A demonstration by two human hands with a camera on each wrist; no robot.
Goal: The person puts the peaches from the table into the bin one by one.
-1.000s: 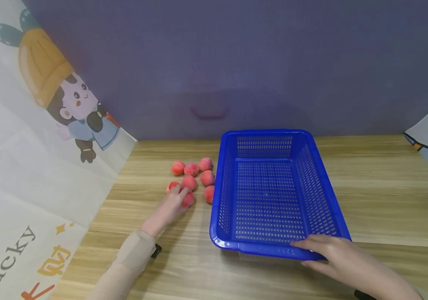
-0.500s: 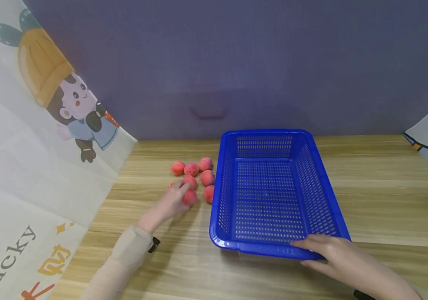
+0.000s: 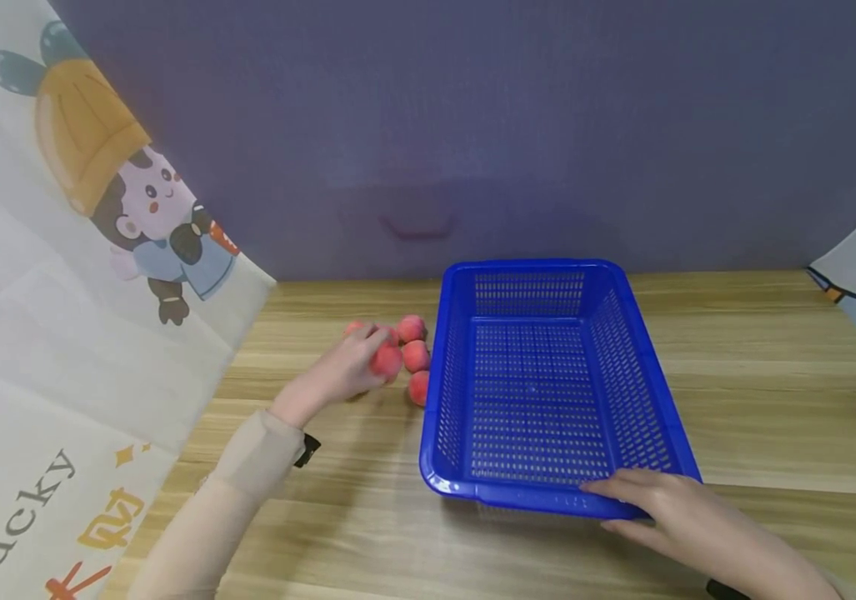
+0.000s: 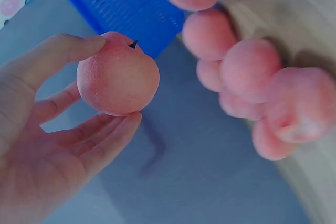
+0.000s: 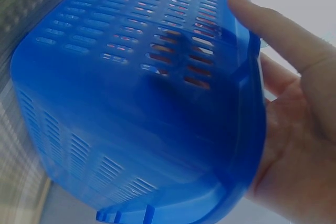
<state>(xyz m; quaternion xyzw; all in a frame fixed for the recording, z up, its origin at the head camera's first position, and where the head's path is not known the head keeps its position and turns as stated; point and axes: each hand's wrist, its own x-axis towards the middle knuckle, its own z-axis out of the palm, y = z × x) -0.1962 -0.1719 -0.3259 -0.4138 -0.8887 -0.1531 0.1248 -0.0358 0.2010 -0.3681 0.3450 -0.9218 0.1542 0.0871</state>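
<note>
My left hand (image 3: 341, 368) pinches a peach (image 4: 118, 80) between thumb and fingertips. The fruit is pinkish red with a small dark stem, and the left wrist view shows it held off the table. Behind and beside that hand lie several more peaches (image 3: 417, 357), some partly hidden by the fingers. A blue plastic basket (image 3: 533, 400) with slotted walls stands just right of them, with no fruit inside. At its near right corner my right hand (image 3: 660, 504) grips the rim, thumb on one side and fingers on the other in the right wrist view (image 5: 299, 114).
The wooden tabletop (image 3: 788, 383) meets a grey-blue panel (image 3: 548, 133) at the back. A white sheet with a cartoon print (image 3: 37, 333) borders the left side. The basket takes up the middle of the table.
The left hand has lifted the peach from the near end of the group and moved it up and slightly away, over the other peaches. Right hand and basket have stayed put.
</note>
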